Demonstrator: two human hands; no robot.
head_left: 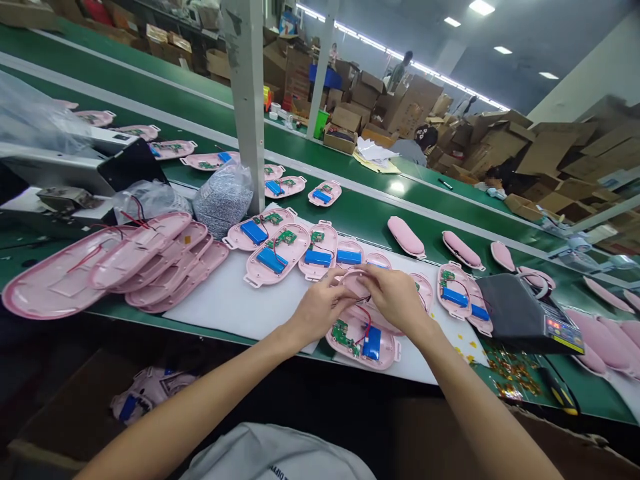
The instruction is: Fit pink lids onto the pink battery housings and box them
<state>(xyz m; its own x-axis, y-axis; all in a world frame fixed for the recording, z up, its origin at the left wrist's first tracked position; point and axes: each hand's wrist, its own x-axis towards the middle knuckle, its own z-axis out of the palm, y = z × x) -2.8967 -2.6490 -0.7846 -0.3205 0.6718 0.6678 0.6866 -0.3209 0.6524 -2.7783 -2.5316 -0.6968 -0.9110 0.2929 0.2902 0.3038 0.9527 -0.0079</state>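
Observation:
My left hand [320, 307] and my right hand [395, 297] meet over the white mat [235, 303], both pinched on a pink shell cover [354, 280] held tilted between them. Red wires run from it down to an open pink shell half [363, 341] lying below, which carries a blue battery [371, 343] and a green circuit board [343, 333]. More open pink halves with blue batteries [273, 257] lie in a row just beyond my hands.
A stack of empty pink covers [125, 263] lies at the left beside a bag of small grey parts [224, 197]. A dark meter box [525, 317] sits at the right. Closed pink units [406, 237] ride the green belt. A white post [249, 100] stands behind; cardboard boxes fill the background.

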